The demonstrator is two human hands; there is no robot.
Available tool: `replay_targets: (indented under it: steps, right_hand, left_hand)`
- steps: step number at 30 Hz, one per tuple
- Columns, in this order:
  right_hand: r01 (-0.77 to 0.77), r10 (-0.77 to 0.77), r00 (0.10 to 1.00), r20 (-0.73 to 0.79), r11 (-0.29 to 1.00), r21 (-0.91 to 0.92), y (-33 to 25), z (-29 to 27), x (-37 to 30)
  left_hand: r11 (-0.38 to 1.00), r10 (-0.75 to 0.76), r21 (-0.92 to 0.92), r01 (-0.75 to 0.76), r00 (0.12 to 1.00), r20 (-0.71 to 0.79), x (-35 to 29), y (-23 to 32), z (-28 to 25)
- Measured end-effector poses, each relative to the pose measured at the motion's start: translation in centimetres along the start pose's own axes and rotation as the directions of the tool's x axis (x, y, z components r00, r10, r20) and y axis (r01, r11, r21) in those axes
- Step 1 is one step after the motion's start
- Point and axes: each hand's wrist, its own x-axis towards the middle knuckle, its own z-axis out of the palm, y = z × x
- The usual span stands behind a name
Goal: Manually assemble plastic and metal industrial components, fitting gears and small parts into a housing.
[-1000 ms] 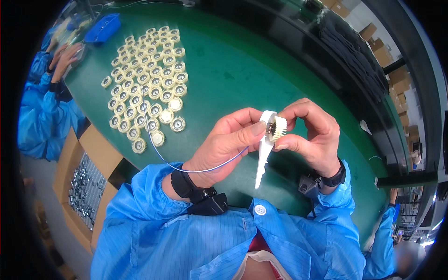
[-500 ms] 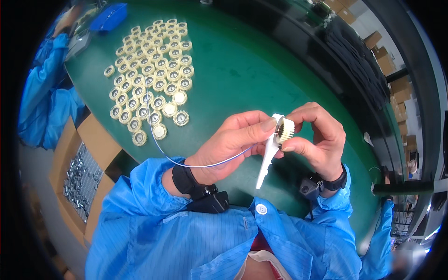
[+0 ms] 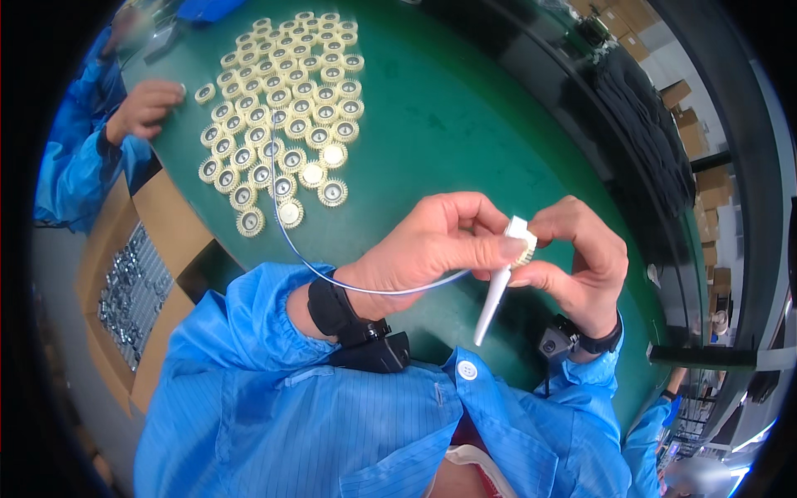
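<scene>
My left hand (image 3: 440, 241) pinches a white plastic part (image 3: 493, 303) with a long tapering stem, thumb on its wider upper end. The stem points down toward me. Against that upper end sits a cream toothed gear (image 3: 526, 252), partly covered by my left thumb and the white part. My right hand (image 3: 585, 261) grips the gear from the right between thumb and fingers. A thin white-and-blue cord (image 3: 332, 278) curves from my left hand to the many gears (image 3: 303, 108) standing at the table's far left, most with dark metal centres.
On the green table (image 3: 465, 116), a co-worker's hand (image 3: 148, 108) is close to a lone gear (image 3: 205, 93) at the left edge. A cardboard box (image 3: 170, 220) of small metal parts stands at lower left. A blue bin (image 3: 207, 8) lies at the far left; dark cloth (image 3: 635, 124) hangs at right.
Both hands have shifted slightly right with the white part and gear; the white part has turned, hiding more of the gear. A co-worker's hand has come to the table's left edge.
</scene>
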Motion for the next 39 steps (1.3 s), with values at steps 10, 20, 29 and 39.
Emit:
replay_targets:
  steps: [10,20,29,39]
  right_hand:
    - [-0.182,0.206,0.971,-0.122,0.966,0.184,-0.3,0.9,-0.8]
    - [-0.363,0.383,0.919,-0.096,0.915,0.174,5.1,3.9,-0.7]
    - [-0.427,0.281,0.904,-0.321,0.616,-0.662,30.9,-15.3,-4.7]
    - [-0.32,0.616,0.788,0.021,0.439,-0.84,33.3,-8.9,8.7]
  left_hand:
    - [0.976,0.139,-0.158,-0.149,0.988,-0.071,0.8,-0.7,0.0]
    - [0.998,-0.006,-0.055,-0.005,0.98,-0.2,1.2,-1.4,-0.2]
    - [0.995,-0.092,-0.056,0.079,0.949,-0.3,0.7,0.1,-0.2]
    - [0.99,-0.091,0.092,0.105,0.985,-0.143,-0.6,1.5,0.6]
